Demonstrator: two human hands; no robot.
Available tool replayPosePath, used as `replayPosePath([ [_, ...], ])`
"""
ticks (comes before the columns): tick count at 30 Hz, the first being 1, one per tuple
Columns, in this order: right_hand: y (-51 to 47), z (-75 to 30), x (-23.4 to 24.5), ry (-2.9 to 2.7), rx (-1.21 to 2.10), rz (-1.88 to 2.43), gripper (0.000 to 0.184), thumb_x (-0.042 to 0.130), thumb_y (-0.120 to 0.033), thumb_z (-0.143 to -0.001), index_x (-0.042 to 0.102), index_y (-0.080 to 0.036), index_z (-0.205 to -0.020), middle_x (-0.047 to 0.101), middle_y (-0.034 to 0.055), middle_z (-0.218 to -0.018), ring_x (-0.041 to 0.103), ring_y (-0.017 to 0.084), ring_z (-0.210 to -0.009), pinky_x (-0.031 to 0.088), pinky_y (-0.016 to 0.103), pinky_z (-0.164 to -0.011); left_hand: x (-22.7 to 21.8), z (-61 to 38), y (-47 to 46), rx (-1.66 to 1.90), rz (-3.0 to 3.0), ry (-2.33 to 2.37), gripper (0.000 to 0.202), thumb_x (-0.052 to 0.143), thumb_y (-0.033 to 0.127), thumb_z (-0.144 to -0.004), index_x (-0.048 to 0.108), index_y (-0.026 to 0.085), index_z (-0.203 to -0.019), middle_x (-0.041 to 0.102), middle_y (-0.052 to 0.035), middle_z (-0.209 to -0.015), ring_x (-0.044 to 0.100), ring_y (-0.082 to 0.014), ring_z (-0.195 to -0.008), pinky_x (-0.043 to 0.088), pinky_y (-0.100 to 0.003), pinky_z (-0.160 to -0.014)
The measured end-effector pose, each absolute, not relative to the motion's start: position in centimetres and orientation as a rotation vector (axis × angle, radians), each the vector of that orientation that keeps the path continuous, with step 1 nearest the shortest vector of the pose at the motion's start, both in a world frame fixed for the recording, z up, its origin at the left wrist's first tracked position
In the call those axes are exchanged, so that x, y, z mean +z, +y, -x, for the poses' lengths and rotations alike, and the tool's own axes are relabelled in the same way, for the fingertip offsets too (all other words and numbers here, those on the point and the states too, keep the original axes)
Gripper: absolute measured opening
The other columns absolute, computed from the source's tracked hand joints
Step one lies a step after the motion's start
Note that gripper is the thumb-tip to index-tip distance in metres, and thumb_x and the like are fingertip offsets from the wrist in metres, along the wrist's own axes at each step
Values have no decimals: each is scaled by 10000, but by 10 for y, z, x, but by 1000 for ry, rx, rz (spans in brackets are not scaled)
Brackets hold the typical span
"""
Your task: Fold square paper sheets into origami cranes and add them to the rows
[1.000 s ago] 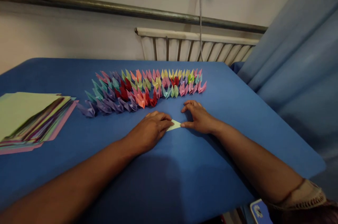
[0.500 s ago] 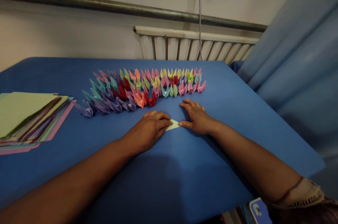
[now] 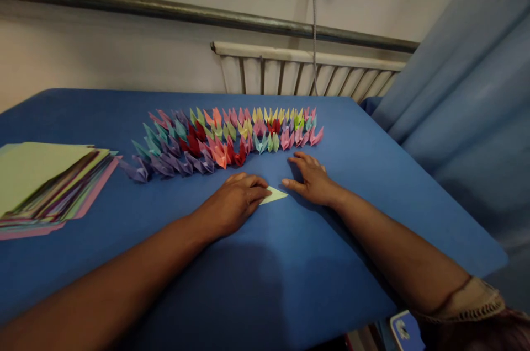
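A small piece of folded pale yellow-green paper [image 3: 275,195] lies on the blue table, its pointed end toward the right. My left hand [image 3: 238,199] is closed over the paper's left part and presses it down, hiding that part. Just to the right, my right hand [image 3: 309,179] is open, thumb and fingers apart, close to the paper's tip and holding nothing. Beyond both hands stand several rows of folded paper cranes [image 3: 223,151] in purple, teal, red, orange, pink, yellow and green.
A stack of coloured paper sheets [image 3: 41,174] lies at the left of the blue table [image 3: 256,290]. Behind the table are a wall with a metal rail [image 3: 165,9], a radiator [image 3: 281,53] and a hanging cord [image 3: 314,20]. A blue curtain [image 3: 464,97] hangs at the right.
My right hand has lifted off the paper's tip and moved slightly up and to the right, so the tip now shows. My left hand stays on the paper.
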State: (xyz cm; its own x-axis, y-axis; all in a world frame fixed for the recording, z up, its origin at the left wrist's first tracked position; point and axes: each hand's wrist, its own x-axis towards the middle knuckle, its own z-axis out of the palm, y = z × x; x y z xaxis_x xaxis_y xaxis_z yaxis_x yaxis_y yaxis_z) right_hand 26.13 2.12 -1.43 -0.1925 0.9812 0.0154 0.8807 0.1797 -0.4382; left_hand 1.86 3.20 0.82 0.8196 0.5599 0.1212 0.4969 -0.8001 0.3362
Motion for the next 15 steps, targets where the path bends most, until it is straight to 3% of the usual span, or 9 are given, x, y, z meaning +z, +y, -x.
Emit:
replayPosePath([
  [10,23,-258,-11,-2244,532,1802,864,689,-568,-733,360,-195,-1439,266,178,-1537,232,368,-1409,243,585,-1086,9,-18,35,317,-2701,793,292,462,250,-944,661,249,-1158,637,-57,-1174,560,-215,-1038,419,-393,-921],
  [15,22,-263,-10,-2205,545,1754,834,736,-496,-712,395,-207,-1416,284,170,-1525,245,351,-1404,256,572,-1081,5,-5,32,323,-2692,785,286,481,246,-941,646,245,-1176,634,-53,-1252,563,-218,-1144,355,-449,-1047],
])
